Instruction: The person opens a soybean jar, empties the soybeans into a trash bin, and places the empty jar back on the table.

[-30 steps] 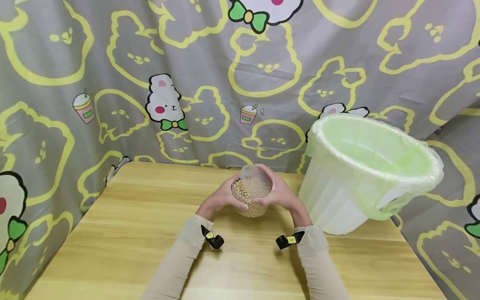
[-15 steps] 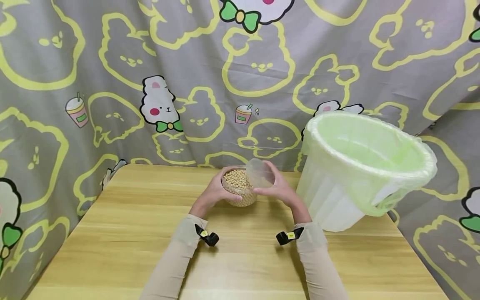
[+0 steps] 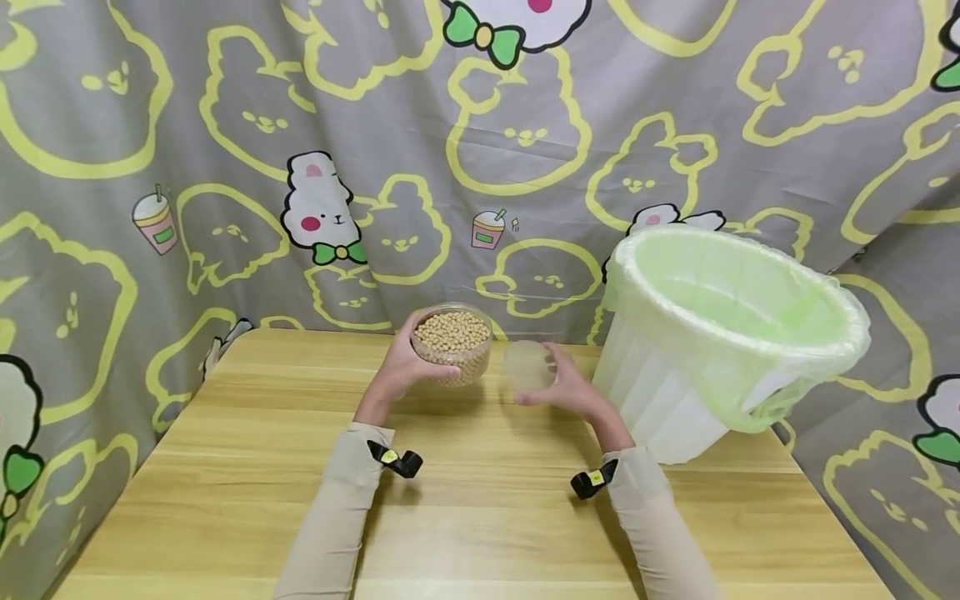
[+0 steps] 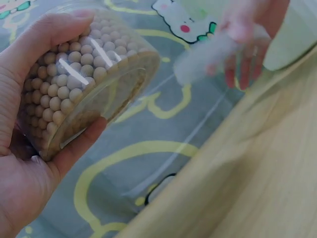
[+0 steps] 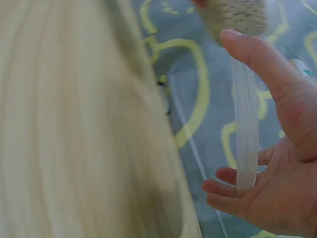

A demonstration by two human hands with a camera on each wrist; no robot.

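A clear round plastic jar (image 3: 467, 362) full of pale round beans, like soybeans (image 3: 452, 330), is tilted a little above the back of the table, its top uncovered. My left hand (image 3: 401, 364) grips it from the left; in the left wrist view the thumb lies along the side of the jar (image 4: 81, 74) and a finger supports its base. To the right, apart from the jar, my right hand (image 3: 567, 388) holds a translucent round lid (image 3: 524, 365). Seen edge-on in the right wrist view, the lid (image 5: 246, 124) spans between thumb and fingers.
A white bin (image 3: 652, 400) with a pale green liner bag over its rim stands at the right, close beside my right hand. The wooden table (image 3: 480, 500) ends at a grey curtain (image 3: 420, 100) with yellow cartoon outlines. Both wrists carry small black cameras.
The lid has come off the jar's top and moved right with my right hand. My left hand has carried the jar left and slightly back, exposing the beans.
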